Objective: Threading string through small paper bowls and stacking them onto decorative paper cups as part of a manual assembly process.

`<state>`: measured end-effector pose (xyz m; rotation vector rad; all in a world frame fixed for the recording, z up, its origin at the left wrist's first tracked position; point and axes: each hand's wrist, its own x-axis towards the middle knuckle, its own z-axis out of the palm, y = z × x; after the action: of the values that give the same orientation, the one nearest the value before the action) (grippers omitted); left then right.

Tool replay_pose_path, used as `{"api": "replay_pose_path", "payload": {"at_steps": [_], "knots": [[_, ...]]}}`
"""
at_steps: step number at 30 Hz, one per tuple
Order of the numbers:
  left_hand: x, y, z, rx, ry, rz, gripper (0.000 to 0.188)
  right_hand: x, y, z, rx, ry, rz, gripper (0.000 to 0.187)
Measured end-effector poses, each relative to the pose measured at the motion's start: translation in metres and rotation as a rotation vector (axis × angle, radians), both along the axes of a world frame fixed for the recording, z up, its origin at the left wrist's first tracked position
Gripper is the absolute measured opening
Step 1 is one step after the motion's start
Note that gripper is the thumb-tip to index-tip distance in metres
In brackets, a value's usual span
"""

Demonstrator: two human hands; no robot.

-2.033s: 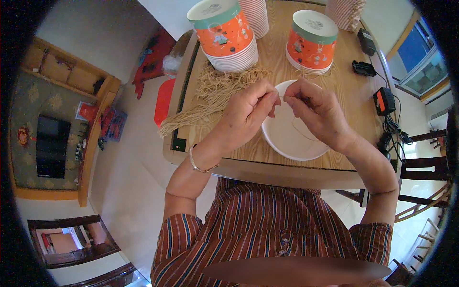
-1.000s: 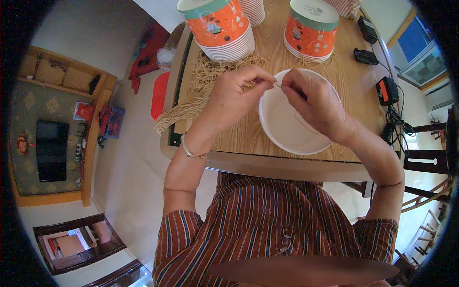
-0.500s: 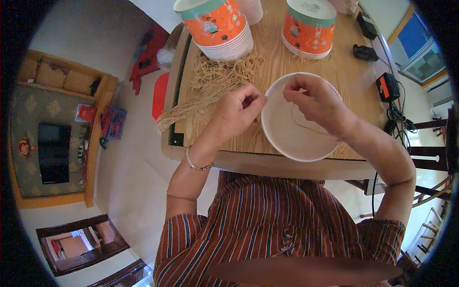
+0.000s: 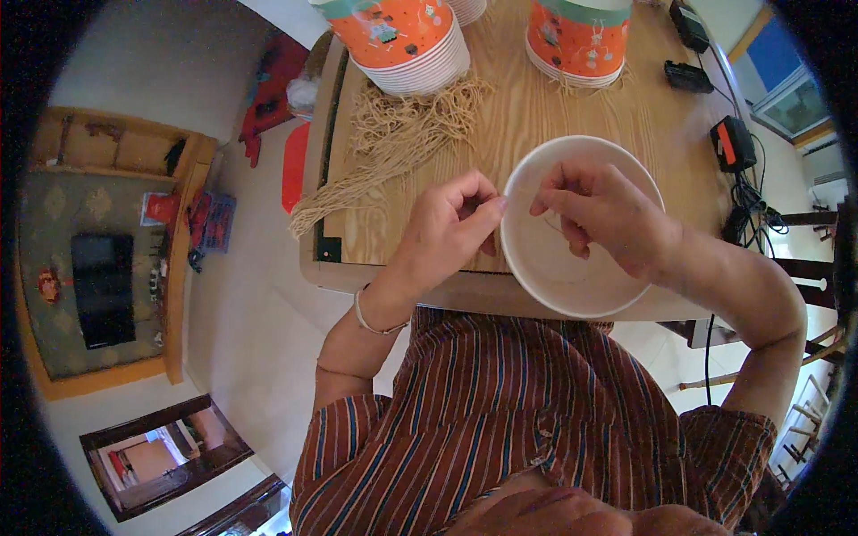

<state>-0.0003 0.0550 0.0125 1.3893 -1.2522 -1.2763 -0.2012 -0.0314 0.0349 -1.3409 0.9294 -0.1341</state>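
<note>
A white round paper tub stands at the near edge of the table with its inside showing. At its left rim, my left hand is closed in a pinch, the fingertips against or just over the edge; what they grip is too small to make out. Over the tub's opening is my right hand, thumb and forefinger pinched together on a thin tan string. The string's lower part hangs inside the tub and is faint. Left of the tub lies a bundle of tan strings, fanned across the wood.
Nested orange-and-green printed tubs stand on the bundle's far end. Another such stack is farther right, with string ends under it. Black chargers, a black-and-orange battery and tangled cables line the right table edge.
My right hand has turned, its lower fingers spreading down into the tub. Tub and both hands sit slightly right and lower in view, while the stacks have shifted up; the view itself has tilted.
</note>
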Motion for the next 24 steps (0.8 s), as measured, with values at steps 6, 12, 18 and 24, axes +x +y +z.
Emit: {"api": "replay_pose_path", "payload": {"at_steps": [6, 12, 18, 24], "knots": [[0.000, 0.004, -0.007, -0.029, -0.055, -0.011, 0.015, -0.002, 0.008, -0.005, 0.055, -0.089, -0.044, 0.020], [-0.003, 0.005, 0.000, 0.017, 0.039, 0.008, 0.014, 0.001, 0.010, -0.011, 0.069, -0.142, -0.087, 0.019], [-0.001, 0.005, -0.003, -0.004, 0.046, -0.010, 0.016, 0.002, 0.009, -0.013, 0.096, -0.176, -0.114, 0.020], [-0.001, 0.005, -0.003, 0.006, 0.033, -0.007, 0.016, 0.005, 0.009, -0.013, 0.083, -0.167, -0.102, 0.021]]}}
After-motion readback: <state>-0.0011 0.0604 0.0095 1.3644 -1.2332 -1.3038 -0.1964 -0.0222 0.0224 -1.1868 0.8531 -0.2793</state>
